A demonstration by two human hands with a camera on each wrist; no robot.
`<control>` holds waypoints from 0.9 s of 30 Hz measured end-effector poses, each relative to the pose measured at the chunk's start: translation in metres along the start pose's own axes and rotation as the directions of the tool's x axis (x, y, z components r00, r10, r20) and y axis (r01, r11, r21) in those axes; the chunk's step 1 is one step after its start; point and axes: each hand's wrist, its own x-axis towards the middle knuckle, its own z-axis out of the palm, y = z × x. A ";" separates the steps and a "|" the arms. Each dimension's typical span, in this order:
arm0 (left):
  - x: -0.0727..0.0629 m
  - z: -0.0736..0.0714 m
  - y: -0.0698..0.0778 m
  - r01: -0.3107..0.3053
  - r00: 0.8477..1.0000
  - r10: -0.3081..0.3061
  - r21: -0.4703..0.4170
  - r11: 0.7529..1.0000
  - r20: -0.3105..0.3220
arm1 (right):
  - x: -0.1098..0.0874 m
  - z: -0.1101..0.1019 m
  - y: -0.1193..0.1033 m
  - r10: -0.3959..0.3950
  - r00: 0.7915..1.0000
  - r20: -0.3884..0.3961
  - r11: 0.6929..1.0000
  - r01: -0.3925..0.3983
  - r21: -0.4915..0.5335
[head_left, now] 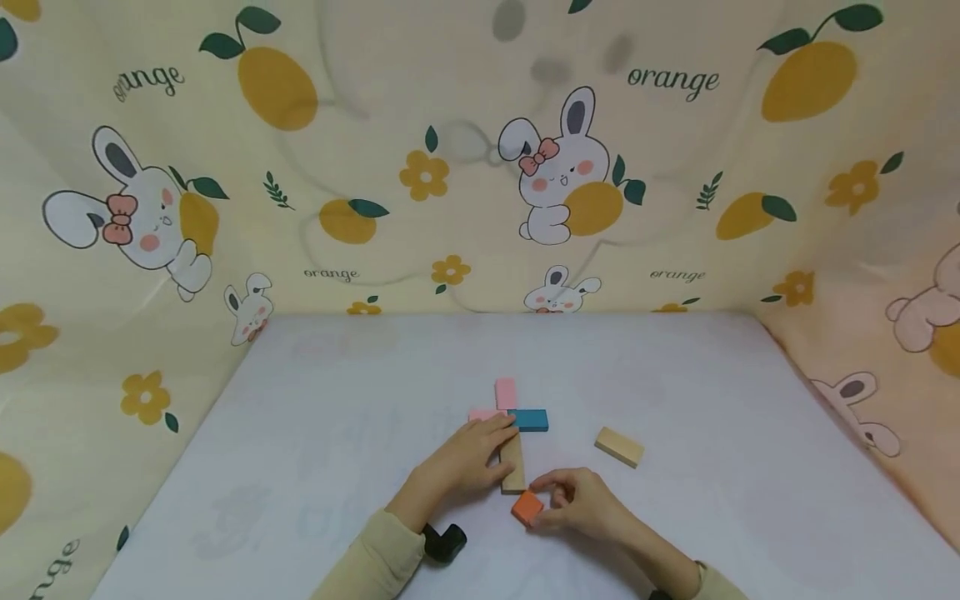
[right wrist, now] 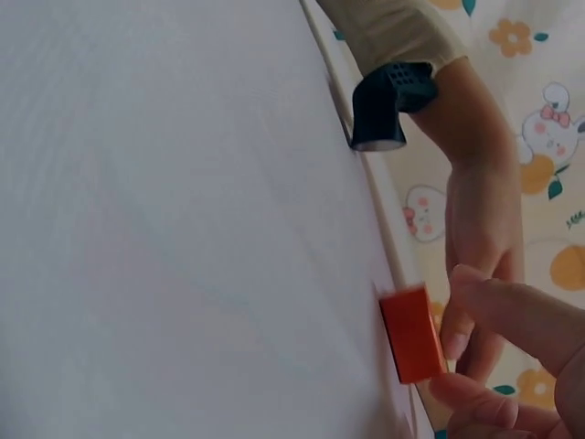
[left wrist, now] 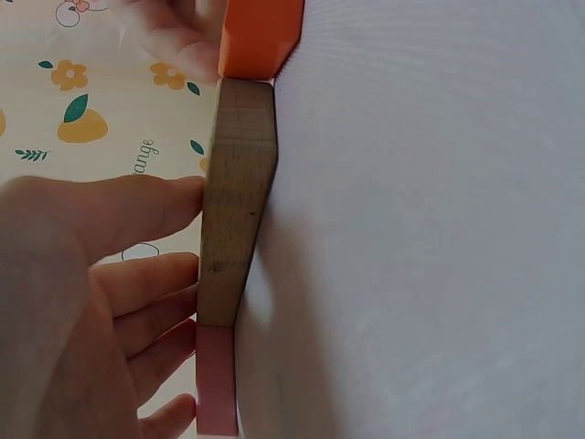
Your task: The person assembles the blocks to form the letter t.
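Observation:
My left hand (head_left: 471,454) rests on a long wooden block (head_left: 513,473), its fairly straight fingers reaching the joint where a pink block (head_left: 483,414) and a blue block (head_left: 533,420) meet. Another pink block (head_left: 506,393) stands at the far end of this cross-shaped layout. In the left wrist view, thumb and fingertips touch the top of the wooden block (left wrist: 236,210) and the pink block (left wrist: 217,380). My right hand (head_left: 588,507) pinches an orange block (head_left: 527,508) between thumb and index finger. The orange block sits turned at an angle, right at the wooden block's near end.
A loose wooden block (head_left: 619,447) lies to the right of the layout on the white tabletop (head_left: 337,400). Patterned cloth (head_left: 420,233) rises behind and along both sides. A dark camera mount (head_left: 446,543) sticks out from the left wrist, close to the table.

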 end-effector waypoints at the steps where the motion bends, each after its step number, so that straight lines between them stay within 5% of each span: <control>1: -0.001 0.000 0.000 0.003 1.000 -0.003 -0.001 1.000 0.002 | 0.000 0.000 0.001 -0.004 1.000 0.001 1.000 0.004 0.011; 27: -0.002 -0.001 0.000 -0.009 1.000 0.009 0.001 1.000 -0.005 | -0.002 -0.022 0.000 -0.089 0.994 -0.065 0.995 0.085 -0.058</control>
